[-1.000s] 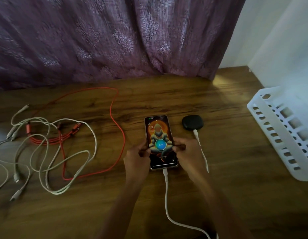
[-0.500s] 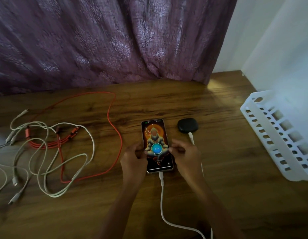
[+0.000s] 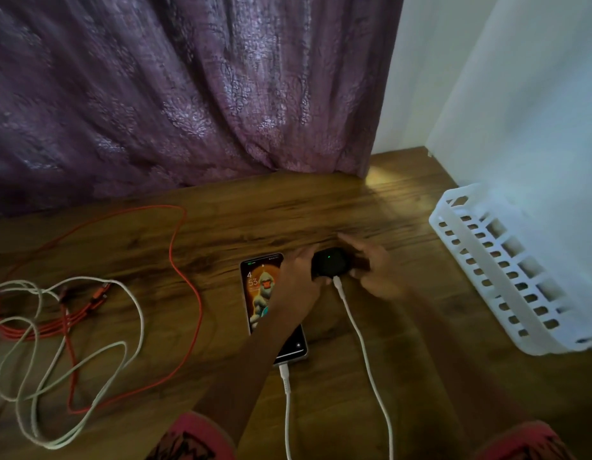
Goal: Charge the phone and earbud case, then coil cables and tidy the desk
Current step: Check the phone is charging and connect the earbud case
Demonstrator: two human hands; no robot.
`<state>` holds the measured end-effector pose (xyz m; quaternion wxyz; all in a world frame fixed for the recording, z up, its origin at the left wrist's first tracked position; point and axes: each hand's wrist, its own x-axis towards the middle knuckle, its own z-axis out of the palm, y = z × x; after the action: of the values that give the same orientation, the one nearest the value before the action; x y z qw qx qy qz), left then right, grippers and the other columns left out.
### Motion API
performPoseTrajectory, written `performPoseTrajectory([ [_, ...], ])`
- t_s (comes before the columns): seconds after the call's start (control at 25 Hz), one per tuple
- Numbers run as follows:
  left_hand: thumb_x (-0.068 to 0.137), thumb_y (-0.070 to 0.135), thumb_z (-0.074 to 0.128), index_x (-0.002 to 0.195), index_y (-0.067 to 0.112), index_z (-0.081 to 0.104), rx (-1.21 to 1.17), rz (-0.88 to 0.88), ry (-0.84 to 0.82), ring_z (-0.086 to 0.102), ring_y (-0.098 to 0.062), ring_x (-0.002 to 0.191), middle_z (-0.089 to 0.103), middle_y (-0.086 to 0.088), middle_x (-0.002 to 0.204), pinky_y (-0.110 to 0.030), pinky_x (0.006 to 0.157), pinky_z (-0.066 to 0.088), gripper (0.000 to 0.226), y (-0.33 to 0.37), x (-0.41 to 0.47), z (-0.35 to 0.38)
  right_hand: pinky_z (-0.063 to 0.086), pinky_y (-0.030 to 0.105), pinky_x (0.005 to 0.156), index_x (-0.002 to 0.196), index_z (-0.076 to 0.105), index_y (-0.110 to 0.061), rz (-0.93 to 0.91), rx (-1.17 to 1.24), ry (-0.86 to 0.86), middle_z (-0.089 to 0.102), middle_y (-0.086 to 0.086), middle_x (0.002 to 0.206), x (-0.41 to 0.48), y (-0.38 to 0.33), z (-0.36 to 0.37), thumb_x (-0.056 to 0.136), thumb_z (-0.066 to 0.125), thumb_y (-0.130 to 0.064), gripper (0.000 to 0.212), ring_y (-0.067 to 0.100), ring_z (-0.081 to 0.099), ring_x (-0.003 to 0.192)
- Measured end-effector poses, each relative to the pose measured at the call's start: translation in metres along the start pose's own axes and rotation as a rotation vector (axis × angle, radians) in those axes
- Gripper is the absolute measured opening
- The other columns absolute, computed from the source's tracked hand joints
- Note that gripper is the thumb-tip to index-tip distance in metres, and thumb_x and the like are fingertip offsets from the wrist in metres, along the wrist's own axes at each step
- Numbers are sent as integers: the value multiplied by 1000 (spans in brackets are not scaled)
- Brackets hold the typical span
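Charging looks done: the phone [image 3: 258, 293], lit, lies plugged in under the left forearm. The earbud case [image 3: 331, 265] glows green, pinched by the left hand [image 3: 299, 277]; the right hand [image 3: 376, 275] is too blurred to tell its grip. Left of them, red cable [image 3: 39, 332] and white cables [image 3: 142, 310] await coiling.

a phone [image 3: 260, 290] lies flat and face up on the wooden desk [image 3: 321, 207], its screen lit, with a white cable [image 3: 287, 393] plugged into its near end. just to its right, a dark earbud case [image 3: 331, 265] shows a green light, with a second white cable [image 3: 361, 340] plugged in. it seems pinched between the left hand [image 3: 301, 273] and the blurred right hand [image 3: 376, 275]. at the left, a red cable [image 3: 197, 295] and an off-white cable [image 3: 140, 313] sprawl uncoiled.
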<state>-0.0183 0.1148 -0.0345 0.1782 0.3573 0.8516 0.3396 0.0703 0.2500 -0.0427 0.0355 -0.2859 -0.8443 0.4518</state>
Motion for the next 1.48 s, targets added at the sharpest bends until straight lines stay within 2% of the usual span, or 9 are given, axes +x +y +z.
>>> performPoseTrajectory([
  [0.2,77,13,70,126,13,52,-56,1,-18,49,-19,120,57,-7,126,-22,98,33,52,3,8,4,35,30,107,132,49,-17,-19,4,-51,52,4,135,4,3,-4,75,71,2,64,18,46,126],
  [0.32,80,8,67,129,12,51,-91,38,-15,50,-17,117,58,-7,126,-9,89,30,52,8,5,-5,41,37,105,129,52,-15,-34,137,-28,56,6,130,-4,-4,-7,73,70,5,62,19,52,121],
  [0.48,76,5,69,129,13,50,-173,118,30,49,-7,112,57,-5,125,4,81,32,57,26,-1,-35,48,17,91,127,52,-15,-105,308,10,62,1,119,-23,-36,-32,73,68,8,61,3,58,109],
  [0.68,72,1,71,126,20,52,-330,242,174,55,-12,112,58,2,119,-29,95,49,60,70,-15,-92,45,7,81,119,49,-27,-330,346,134,62,-8,110,-47,-100,-65,74,66,11,62,-9,59,100],
  [0.84,72,-4,71,119,24,53,-376,408,293,59,-10,106,59,5,111,-26,90,51,58,107,-33,-135,41,-1,78,115,49,-31,-550,304,276,59,-19,103,-73,-150,-88,77,66,8,56,-18,55,98],
  [1.04,73,-6,69,113,35,50,-442,606,349,60,-12,108,61,-4,118,-17,84,51,60,146,-63,-183,48,14,87,121,46,-28,-759,354,303,60,-13,112,-107,-197,-116,77,64,8,60,2,57,112],
  [1.16,71,-7,70,113,34,50,-474,683,364,59,-11,110,60,-5,119,-15,86,49,62,163,-79,-197,48,13,86,126,40,-22,-870,367,297,57,-11,116,-122,-214,-126,75,63,7,63,-2,57,110],
  [1.32,72,-5,70,117,30,50,-465,736,369,57,-11,112,60,-5,120,-16,87,48,61,167,-88,-201,48,10,84,125,40,-26,-908,387,309,57,-11,115,-130,-219,-126,75,62,9,65,-5,57,108],
  [1.48,72,-4,70,119,26,50,-454,740,368,57,-15,114,59,-5,121,-18,88,49,60,167,-88,-201,50,17,87,125,43,-26,-909,412,297,58,-7,117,-130,-219,-125,75,63,9,64,5,57,114],
])
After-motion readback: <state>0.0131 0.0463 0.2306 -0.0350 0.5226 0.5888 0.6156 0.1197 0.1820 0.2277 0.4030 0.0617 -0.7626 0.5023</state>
